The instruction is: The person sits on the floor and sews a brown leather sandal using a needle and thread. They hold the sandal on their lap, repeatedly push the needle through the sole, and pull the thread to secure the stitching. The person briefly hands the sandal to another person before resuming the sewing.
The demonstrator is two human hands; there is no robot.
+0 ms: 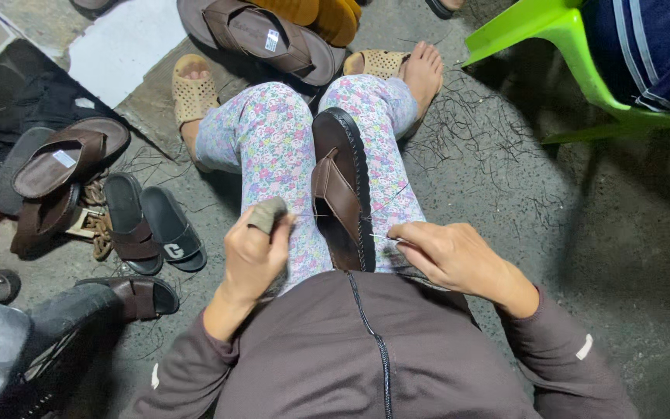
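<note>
— Why is the brown sandal [343,194] lying between the knees?
— The lap is steadying it, sole edge up, for stitching. The right hand [447,256] is pinching a needle [385,238] at the rim; the left hand [253,248] is closing around a grey-wrapped handle [267,215], pulling thread [304,215] taut.

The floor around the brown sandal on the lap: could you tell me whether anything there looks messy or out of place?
Yes. Dark thread scraps litter the concrete right of the legs, and sandals lie heaped at left. The brown sandal looks intact.
</note>
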